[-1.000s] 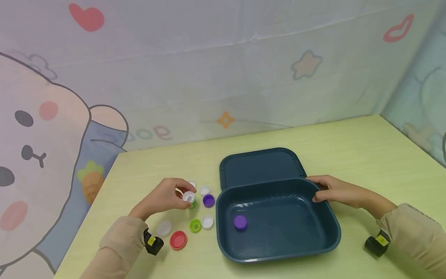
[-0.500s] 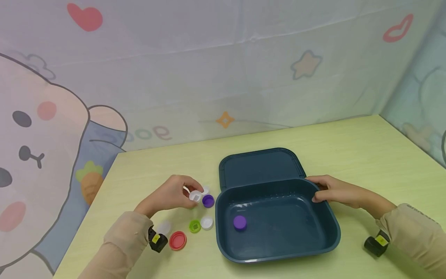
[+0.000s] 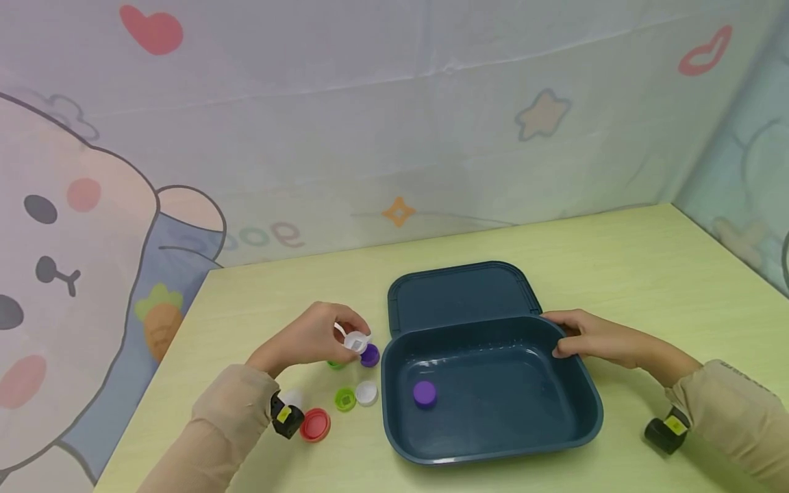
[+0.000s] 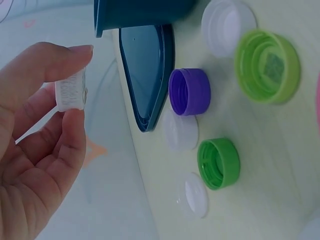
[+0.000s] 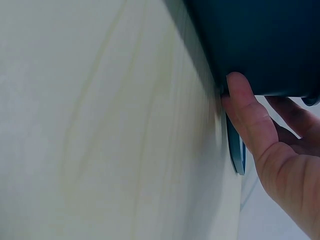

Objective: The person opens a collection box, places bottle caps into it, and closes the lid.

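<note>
Table [image 3: 629, 267]: bears dark teal plastic box [image 3: 493, 418], long axis nine to three o'clock. Right hand [image 3: 594, 337]: at the box's two-o'clock corner, thumb over the rim, fingers on the outer wall. Left hand [image 3: 311, 335]: grip pinching white bottle cap [image 4: 70, 92] between thumb and fingertips. Cap: raised above the table, outside the box, which lies between three and four o'clock from it.

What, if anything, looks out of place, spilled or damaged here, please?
Nothing looks spilled or damaged. The one mild oddity is the purple cap inside the dark blue box: it lies closed side up, whereas the red cap and lime-green cap on the table show their hollow sides.
</note>
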Tool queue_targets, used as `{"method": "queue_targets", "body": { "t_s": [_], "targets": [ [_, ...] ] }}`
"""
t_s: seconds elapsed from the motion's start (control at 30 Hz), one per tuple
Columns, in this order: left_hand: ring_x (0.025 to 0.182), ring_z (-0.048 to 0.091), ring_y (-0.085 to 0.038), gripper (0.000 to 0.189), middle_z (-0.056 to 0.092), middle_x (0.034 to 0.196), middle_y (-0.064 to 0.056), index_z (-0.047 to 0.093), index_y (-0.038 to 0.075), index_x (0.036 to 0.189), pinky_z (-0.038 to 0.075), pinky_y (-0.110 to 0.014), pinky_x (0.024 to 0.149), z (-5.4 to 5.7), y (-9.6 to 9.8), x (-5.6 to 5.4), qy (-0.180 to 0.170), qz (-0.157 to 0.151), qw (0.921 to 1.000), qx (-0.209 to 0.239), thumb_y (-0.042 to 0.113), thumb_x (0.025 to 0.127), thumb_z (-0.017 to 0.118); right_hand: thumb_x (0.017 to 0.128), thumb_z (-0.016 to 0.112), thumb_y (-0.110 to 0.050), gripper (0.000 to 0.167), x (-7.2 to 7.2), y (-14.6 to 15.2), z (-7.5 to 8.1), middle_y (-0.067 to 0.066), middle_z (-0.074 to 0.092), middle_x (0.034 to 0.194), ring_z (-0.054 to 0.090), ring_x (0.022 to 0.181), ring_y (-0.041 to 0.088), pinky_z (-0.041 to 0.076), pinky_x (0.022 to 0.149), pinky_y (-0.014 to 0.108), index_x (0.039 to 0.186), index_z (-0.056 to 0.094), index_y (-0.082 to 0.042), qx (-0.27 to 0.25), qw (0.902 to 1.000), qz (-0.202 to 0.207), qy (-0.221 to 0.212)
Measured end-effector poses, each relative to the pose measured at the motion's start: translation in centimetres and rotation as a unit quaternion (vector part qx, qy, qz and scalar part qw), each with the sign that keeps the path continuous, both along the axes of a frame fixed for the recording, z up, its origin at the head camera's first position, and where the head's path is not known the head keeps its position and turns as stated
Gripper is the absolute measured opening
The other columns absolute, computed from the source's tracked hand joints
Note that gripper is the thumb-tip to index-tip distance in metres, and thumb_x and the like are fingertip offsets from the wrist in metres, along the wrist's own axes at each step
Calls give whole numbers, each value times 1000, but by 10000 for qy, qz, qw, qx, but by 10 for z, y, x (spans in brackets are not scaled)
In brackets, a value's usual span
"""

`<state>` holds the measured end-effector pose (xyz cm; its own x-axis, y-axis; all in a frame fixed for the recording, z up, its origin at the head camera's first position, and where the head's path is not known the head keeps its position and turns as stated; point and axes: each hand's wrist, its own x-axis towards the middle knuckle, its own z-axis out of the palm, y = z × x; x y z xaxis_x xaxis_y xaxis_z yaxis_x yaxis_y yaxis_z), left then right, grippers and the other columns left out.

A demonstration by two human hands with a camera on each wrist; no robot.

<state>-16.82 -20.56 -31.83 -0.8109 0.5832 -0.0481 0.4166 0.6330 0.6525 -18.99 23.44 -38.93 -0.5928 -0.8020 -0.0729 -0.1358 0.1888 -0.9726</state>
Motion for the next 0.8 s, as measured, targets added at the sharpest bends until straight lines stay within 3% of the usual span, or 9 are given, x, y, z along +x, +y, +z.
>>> {"method": "queue_targets", "body": {
  "t_s": [0.47,0.8],
  "targets": [
    [75,58,-14,24,65,88,1,70,5,96,52,-26,68,13,18,-5,-24,-165,9997,-174,4,72,73,91,47,-3,48,0,0,1,23,52,121,58,102,20,50,84,33,135,34,12,62,9999,-14,81],
    [77,58,-13,25,66,90,1,70,6,96,53,-27,70,16,28,-7,119,-440,9989,-110,3,71,72,91,47,-2,48,1,-1,4,24,53,121,58,101,20,50,84,32,135,34,12,73,9999,11,121]
  ]
}}
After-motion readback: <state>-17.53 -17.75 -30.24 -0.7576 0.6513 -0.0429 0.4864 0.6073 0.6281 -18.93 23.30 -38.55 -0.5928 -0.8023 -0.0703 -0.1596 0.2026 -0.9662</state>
